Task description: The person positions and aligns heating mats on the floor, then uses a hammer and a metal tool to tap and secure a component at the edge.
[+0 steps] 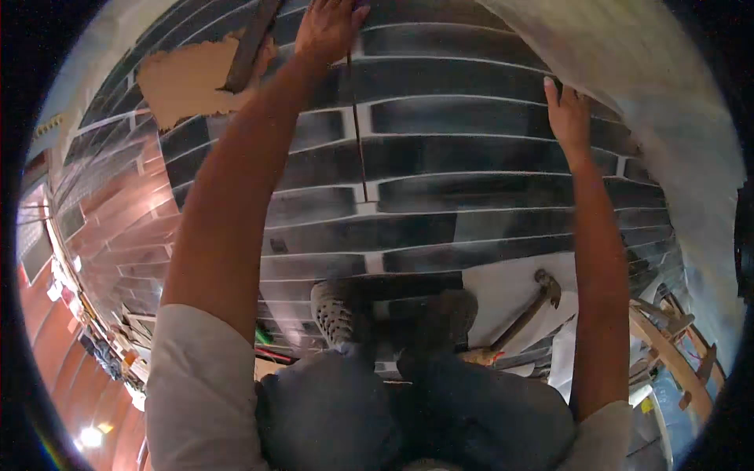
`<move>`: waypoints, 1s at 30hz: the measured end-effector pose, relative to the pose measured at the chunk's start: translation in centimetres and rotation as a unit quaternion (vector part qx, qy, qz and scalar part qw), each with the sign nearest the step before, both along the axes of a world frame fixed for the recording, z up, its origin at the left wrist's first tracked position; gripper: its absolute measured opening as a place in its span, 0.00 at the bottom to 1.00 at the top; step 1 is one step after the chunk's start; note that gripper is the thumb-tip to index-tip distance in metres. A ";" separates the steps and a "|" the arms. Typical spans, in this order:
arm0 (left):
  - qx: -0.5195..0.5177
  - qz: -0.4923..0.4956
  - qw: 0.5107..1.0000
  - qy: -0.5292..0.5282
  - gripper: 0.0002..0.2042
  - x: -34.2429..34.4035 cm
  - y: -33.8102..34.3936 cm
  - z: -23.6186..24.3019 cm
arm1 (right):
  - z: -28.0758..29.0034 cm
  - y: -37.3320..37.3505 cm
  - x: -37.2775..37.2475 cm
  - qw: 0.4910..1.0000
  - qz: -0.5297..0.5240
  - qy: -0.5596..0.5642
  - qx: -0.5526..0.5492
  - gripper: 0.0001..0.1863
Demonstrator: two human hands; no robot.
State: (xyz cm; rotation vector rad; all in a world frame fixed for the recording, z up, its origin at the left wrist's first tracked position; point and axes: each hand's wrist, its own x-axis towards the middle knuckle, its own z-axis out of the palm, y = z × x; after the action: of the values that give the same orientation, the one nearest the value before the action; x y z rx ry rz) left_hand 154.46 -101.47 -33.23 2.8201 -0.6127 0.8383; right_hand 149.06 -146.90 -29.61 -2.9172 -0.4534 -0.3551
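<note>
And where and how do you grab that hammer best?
Probably by the slim handle of the claw hammer, well back from its bulky head, coming from above with the right hand: the hammer lies on a pale sheet, handle pointing toward the knees.

Place: a building site or workshop, cannot tell which; evidence: dark banded surface (pixel 471 153) with pale seams underfoot; hammer (pixel 520 319) lying loose; rough wooden pieces (pixel 667 353) heaped at right; pale sheeting (pixel 652 86) alongside; bright lamp (pixel 91 436) at lower left; assorted clutter beyond.
</note>
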 end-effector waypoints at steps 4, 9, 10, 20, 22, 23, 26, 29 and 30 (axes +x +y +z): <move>0.008 0.004 0.999 0.045 0.30 -3.2 0.5 0.6 | 5.1 1.0 -6.0 0.971 0.203 0.107 -0.070 0.30; 0.025 -0.111 0.980 0.162 0.26 -12.7 -0.2 3.3 | 9.0 -1.3 -8.0 0.909 0.332 0.212 -0.135 0.38; 0.015 -0.115 0.973 0.202 0.26 -14.1 -0.3 3.8 | 8.7 -1.3 -7.9 0.905 0.345 0.211 -0.131 0.41; -0.006 -0.092 0.964 0.249 0.26 -15.2 -0.5 3.9 | 3.0 8.4 -9.1 0.894 0.390 0.218 -0.032 0.37; -0.029 -0.106 0.963 0.246 0.26 -15.0 -0.7 4.0 | 3.2 8.2 -8.9 0.895 0.382 0.228 -0.045 0.38; -0.022 -0.101 0.963 0.249 0.26 -14.9 -0.9 4.0 | 3.2 8.1 -8.9 0.896 0.383 0.220 -0.051 0.38; -0.007 -0.087 0.964 0.249 0.26 -14.8 -0.8 3.7 | 3.6 8.3 -8.7 0.896 0.383 0.214 -0.065 0.38; 0.011 -0.071 0.965 0.251 0.26 -15.0 -0.5 3.5 | 4.6 9.6 -8.9 0.896 0.385 0.214 -0.059 0.39; 0.021 -0.064 0.963 0.260 0.26 -15.2 -0.2 3.7 | 4.7 10.5 -8.9 0.895 0.387 0.217 -0.044 0.39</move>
State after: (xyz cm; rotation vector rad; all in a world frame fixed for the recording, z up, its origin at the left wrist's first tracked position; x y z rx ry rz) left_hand 139.29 -101.69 -29.54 2.8170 -0.7150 0.0476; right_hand 140.11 -136.44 -24.89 -2.4843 -1.4710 0.4239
